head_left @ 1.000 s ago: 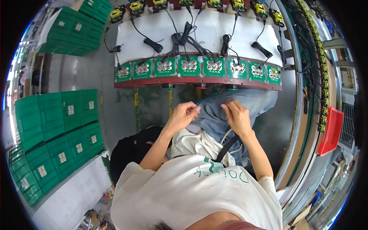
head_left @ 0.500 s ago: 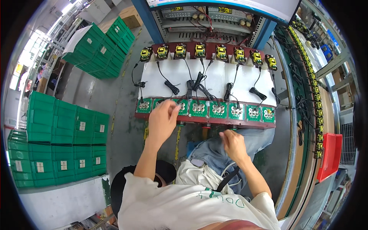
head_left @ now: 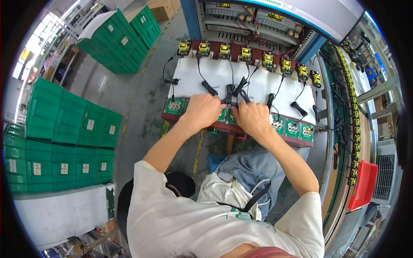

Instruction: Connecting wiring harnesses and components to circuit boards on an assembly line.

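Both hands meet at the middle of the red-brown test fixture [head_left: 282,139]. My left hand [head_left: 203,111] is closed, its fingertips pinching a black cable [head_left: 229,103] that shows between the two hands. From the right, my right hand [head_left: 254,121] closes on the same dark cable; its fingertips are partly hidden. Green circuit boards [head_left: 293,128] with round metal contacts line the near edge, several covered by my hands. Along the far edge stand small power boards with yellow transformers [head_left: 245,54]. Bundled black cords [head_left: 210,88] run from them across the white surface [head_left: 215,69].
Behind the fixture are a rack of instruments [head_left: 254,19] and a monitor [head_left: 318,15]. Green crates [head_left: 64,116] are stacked on the left. A conveyor line [head_left: 350,99] carrying more power boards runs down the right, beside a red bin [head_left: 363,185].
My right hand has risen from above my lap to the fixture. My left hand has moved right, and both now close on a black cable. The view has shifted slightly.
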Motion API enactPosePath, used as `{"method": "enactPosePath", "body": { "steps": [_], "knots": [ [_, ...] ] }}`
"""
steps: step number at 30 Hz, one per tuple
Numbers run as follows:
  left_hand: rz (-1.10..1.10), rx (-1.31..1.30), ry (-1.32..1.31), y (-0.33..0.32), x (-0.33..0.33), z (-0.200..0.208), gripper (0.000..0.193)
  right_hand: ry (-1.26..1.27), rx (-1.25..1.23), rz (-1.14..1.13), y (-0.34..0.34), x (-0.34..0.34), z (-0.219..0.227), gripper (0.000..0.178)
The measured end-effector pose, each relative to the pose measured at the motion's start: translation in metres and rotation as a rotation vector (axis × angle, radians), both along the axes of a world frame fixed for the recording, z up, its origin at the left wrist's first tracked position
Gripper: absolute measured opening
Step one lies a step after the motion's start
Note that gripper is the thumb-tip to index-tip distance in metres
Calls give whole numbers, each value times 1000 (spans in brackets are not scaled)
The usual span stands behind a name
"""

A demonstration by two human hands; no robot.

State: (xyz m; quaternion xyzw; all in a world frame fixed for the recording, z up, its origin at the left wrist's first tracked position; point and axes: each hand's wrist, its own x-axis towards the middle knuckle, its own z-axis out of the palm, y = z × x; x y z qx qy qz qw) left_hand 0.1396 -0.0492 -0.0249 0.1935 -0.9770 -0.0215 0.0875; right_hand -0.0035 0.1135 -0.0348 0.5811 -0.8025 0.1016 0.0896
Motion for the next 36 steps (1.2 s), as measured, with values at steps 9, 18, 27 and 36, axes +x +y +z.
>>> {"method": "enactPosePath", "body": {
  "steps": [9,18,27,36],
  "knots": [
    [306,23,396,1,-5,25,46,-15,-166,-115,-21,-5,34,43],
    [558,31,259,-55,53,38,52,-151,28,61,-85,32,53,53],
    [583,-23,-22,-62,77,1,51,10,46,119,-117,70,20,37],
    [536,-95,35,-71,79,-10,43,27,111,217,-132,91,19,11]
  ]
}}
